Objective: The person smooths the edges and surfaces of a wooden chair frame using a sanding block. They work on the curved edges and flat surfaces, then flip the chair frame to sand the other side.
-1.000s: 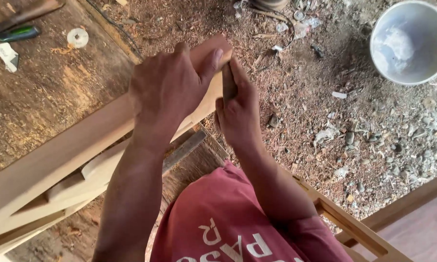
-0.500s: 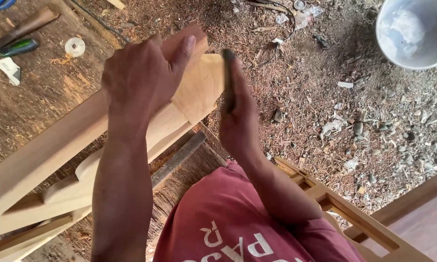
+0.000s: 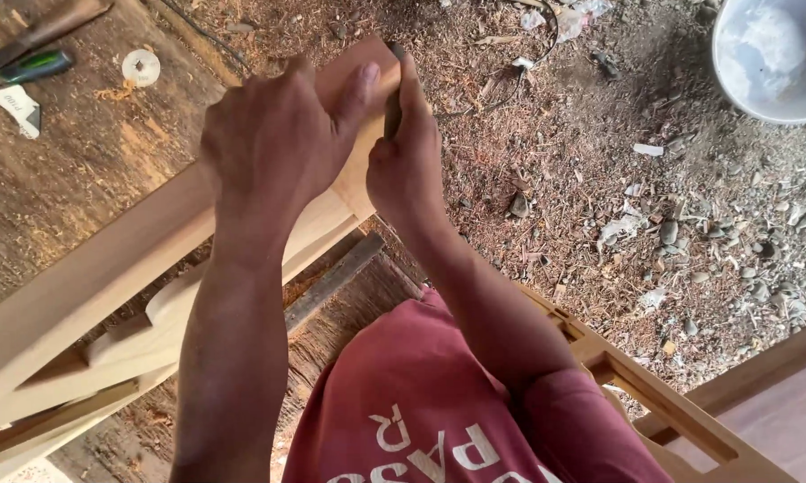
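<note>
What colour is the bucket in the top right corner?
The bucket is white with a greyish inside, seen in the head view.

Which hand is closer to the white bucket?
The right hand. It presses a dark strip against the end of the wooden beam, on the side toward the white bucket. The left hand grips the beam farther away.

Worn wooden workbench [image 3: 72, 179]: green-handled tool [image 3: 29, 68], white roll [image 3: 141, 67], sawdust. Ground [image 3: 600, 179]: wood shavings, stones, white bucket [image 3: 774, 58].

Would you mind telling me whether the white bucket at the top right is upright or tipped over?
Upright: the white bucket shows its open mouth and pale inside from above, standing on the littered ground.
</note>
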